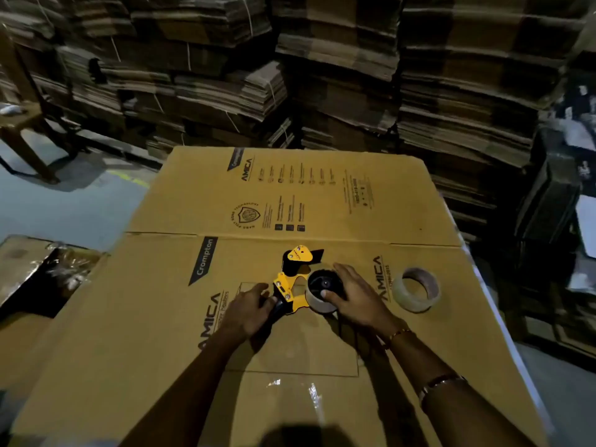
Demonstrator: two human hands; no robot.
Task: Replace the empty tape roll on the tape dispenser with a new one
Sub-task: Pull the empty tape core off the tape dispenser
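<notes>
Stacked cartons wall our cardboard-topped bench [161, 317], where our left hand [248, 312] grips the tape dispenser [290, 285] handle and our right hand [354, 298] clasps the mounted roll [317, 301], while another tape roll [419, 290] waits nearby, so the swap looks unfinished.

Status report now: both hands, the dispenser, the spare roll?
Left hand grips dispenser handle. Right hand grips roll on hub. Spare roll lies apart, right. Nothing blocking.

"AMICA", "Crompton" on flattened carton [403, 201]
</notes>
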